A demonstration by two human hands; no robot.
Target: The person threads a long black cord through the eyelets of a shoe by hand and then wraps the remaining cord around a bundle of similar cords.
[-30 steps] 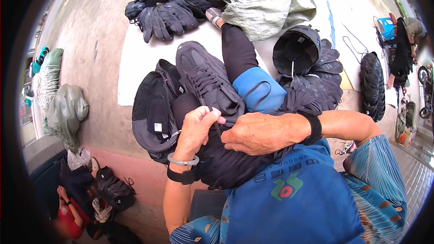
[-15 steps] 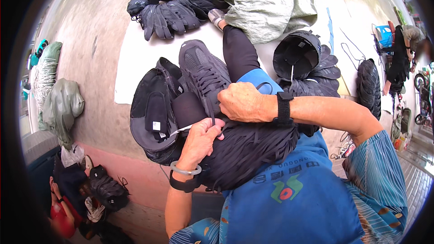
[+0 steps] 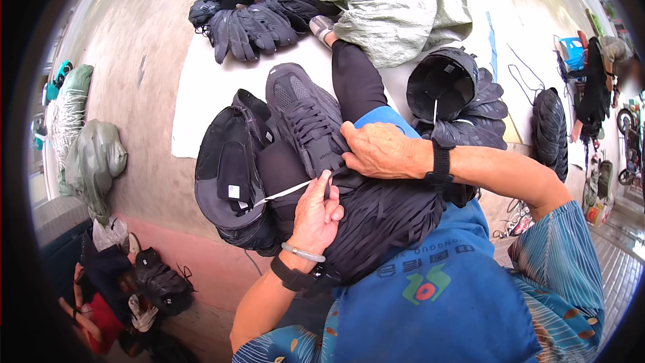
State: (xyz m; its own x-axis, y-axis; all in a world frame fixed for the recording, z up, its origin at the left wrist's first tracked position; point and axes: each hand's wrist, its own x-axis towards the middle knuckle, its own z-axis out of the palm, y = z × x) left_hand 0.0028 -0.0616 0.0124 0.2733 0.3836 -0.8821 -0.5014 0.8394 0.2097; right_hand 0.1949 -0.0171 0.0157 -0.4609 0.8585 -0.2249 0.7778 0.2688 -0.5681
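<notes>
A black shoe upper (image 3: 302,111) with criss-crossed laces lies across my lap, its toe pointing away from me. My right hand (image 3: 386,151) is closed at its right edge, fingers curled against the upper near the tongue (image 3: 327,160). Just below the tongue my left hand (image 3: 317,216) pinches a black shoelace, mostly hidden by the fingers. Under both hands a thick bundle of loose black laces (image 3: 390,228) covers my lap. To the left, beside my dark-clad knee, a stack of black shoe uppers (image 3: 232,161) is tied with a white string (image 3: 285,193).
Ahead, a ring of black shoe uppers (image 3: 252,23) and a pale woven sack (image 3: 403,10) lie on a white sheet (image 3: 201,111). More bundled uppers (image 3: 460,97) stand to the right. Wrapped sacks (image 3: 94,161) sit at far left. People work at lower left and far right.
My left hand has moved up and right, closer to the tongue. My right hand has shifted slightly right. The lace stretched between upper and left hand no longer hangs as visibly.
</notes>
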